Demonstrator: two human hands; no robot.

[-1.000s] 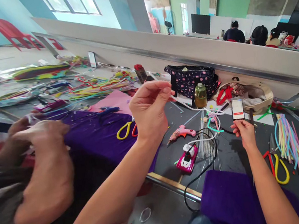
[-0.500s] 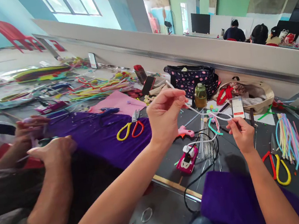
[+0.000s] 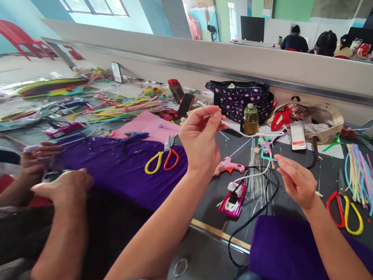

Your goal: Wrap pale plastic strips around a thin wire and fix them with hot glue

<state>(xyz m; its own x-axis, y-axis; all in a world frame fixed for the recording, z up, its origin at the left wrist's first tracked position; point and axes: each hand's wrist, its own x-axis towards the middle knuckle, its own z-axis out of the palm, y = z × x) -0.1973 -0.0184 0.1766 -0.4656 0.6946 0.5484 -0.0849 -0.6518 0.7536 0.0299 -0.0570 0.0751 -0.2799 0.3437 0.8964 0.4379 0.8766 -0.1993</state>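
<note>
My left hand (image 3: pixel 200 140) is raised over the dark table (image 3: pixel 296 198) and pinches one end of a white pipe cleaner (image 3: pixel 245 134). The pipe cleaner sags to the right toward a small pastel craft piece (image 3: pixel 265 147). My right hand (image 3: pixel 296 182) hovers just below and right of that piece, fingers apart, its fingertips close to the strand; whether it touches it I cannot tell. Below my hands lie a pink glue gun (image 3: pixel 228 167) and a magenta glue gun (image 3: pixel 232 201) with a black cord (image 3: pixel 253 214).
A co-worker's hands (image 3: pixel 55 178) work at the left on purple cloth (image 3: pixel 120 164). Yellow-red scissors (image 3: pixel 159 159), a second pair (image 3: pixel 344 210), pastel pipe cleaners (image 3: pixel 362 179), a green bottle (image 3: pixel 250 120), a dotted bag (image 3: pixel 239 97) and a phone (image 3: pixel 297 136) surround my hands.
My left hand came down and right, then drew slightly back, still holding the white pipe cleaner. My right hand rose from the table and opened its fingers near the craft piece.
</note>
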